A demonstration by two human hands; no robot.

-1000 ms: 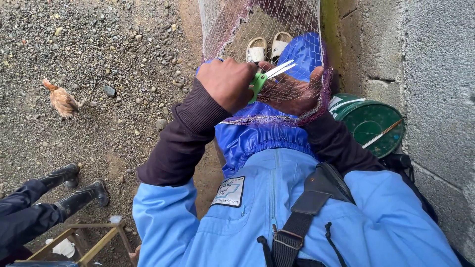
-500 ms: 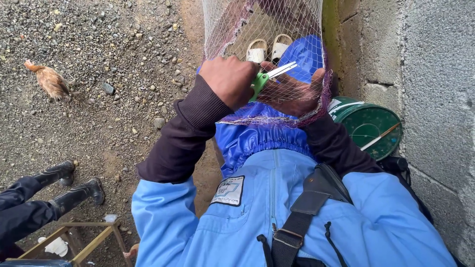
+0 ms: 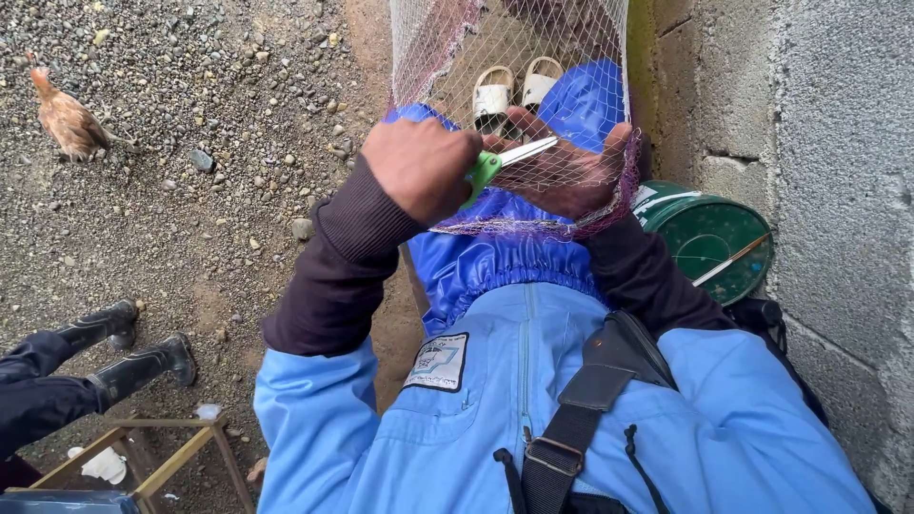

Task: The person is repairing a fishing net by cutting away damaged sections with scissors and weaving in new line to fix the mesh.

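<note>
**Ana:** Scissors first: what is changing compared with a second ago?

**Ben:** Very little in the grip. The left hand (image 3: 419, 169) is still clenching the green-handled metal scissors (image 3: 503, 162), with the blades pointing right across the white mesh netting (image 3: 509, 57). The right hand (image 3: 571, 176) is still pressing under the netting, fingers spread, gathering the purple-edged hem against its palm. The view is tilting slightly, so the brown hen (image 3: 65, 119) is showing further up and to the left on the grey gravel ground (image 3: 190, 238).

**Ana:** So what does that mean for the cutting?

**Ben:** My reading is that the work is staying on 1 spot of the mesh; the blades are sitting between the 2 hands, just beside the right thumb. I cannot tell whether the blades are parted or closed.

**Ana:** How is the room around them looking?

**Ben:** Tight on the right. The grey concrete block wall (image 3: 838, 190) is running close along that side, and the round green plastic lid (image 3: 709, 238), with a thin stick lying across it, is sitting just below the right forearm. The netting is hanging straight ahead over the pale sandals (image 3: 514, 90) and blue trouser legs.

**Ana:** And to the left?

**Ben:** More open. Gravel is stretching away there, though another person's black rubber boots (image 3: 133, 347) and a small wooden frame (image 3: 167, 452) are standing well apart at the lower left.
</note>
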